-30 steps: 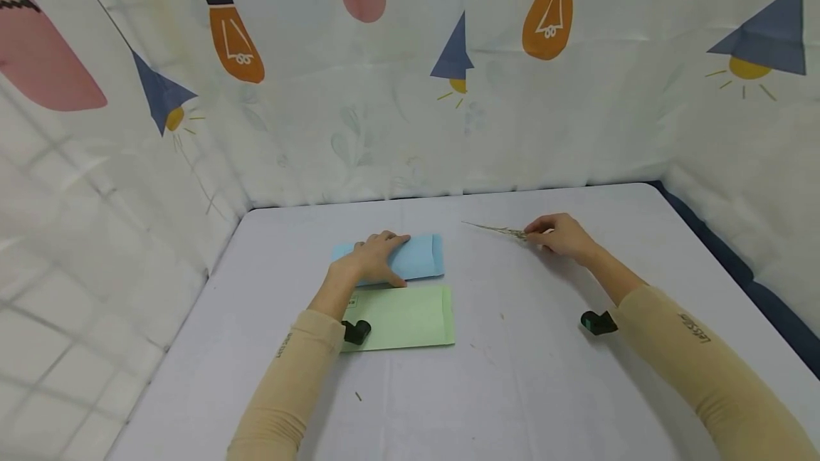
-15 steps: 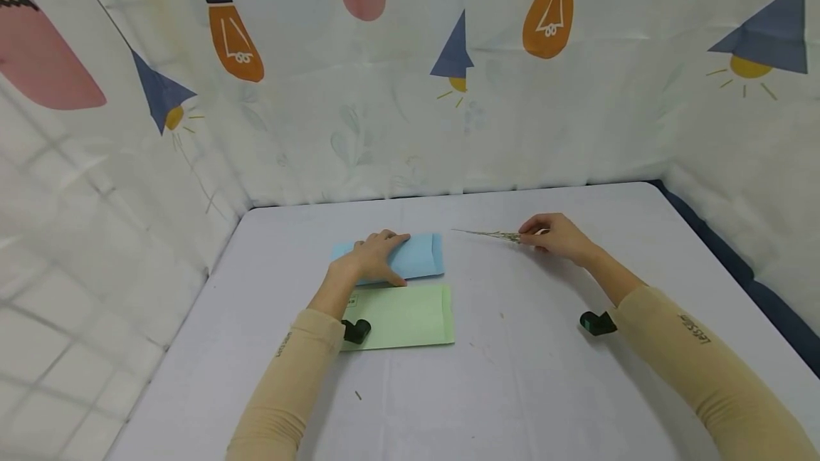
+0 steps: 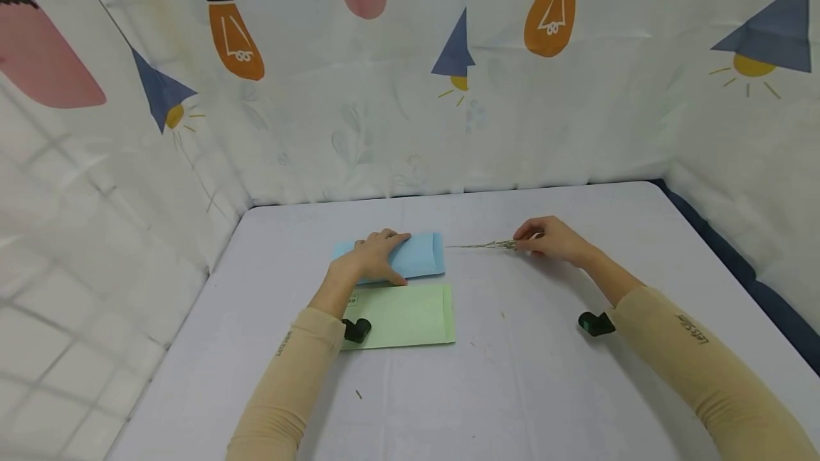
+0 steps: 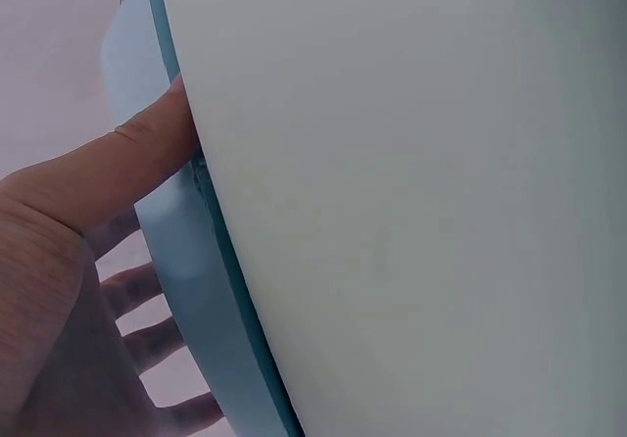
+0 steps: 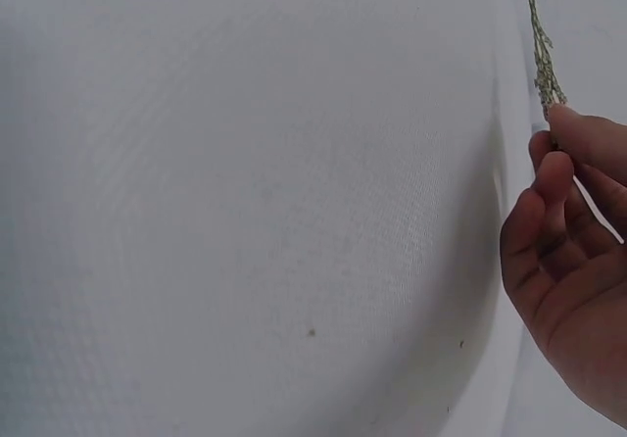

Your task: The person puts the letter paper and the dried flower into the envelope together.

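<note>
A light-blue envelope (image 3: 419, 256) lies across the middle of the table, its right end towards the sprig. Over it my left hand (image 3: 371, 256) spans its width and grips it, thumb at the near edge and fingers towards the far edge. In the left wrist view the thumb (image 4: 127, 163) presses the edge of the blue paper. My right hand (image 3: 547, 239) pinches a thin dried plant sprig (image 3: 496, 244) between thumb and fingertips. The sprig's fine tip points left, close to the envelope's right end; contact cannot be made out.
A pale green envelope (image 3: 403, 319) lies just nearer than the blue one, partly under the left forearm. Small plant bits (image 3: 359, 395) are scattered on the white tablecloth (image 3: 512, 390). A printed curtain (image 3: 397, 126) stands behind the table.
My right hand has moved slightly left and nearer, bringing the sprig level and its tip up towards the blue envelope's right end. The left hand stays in place.
</note>
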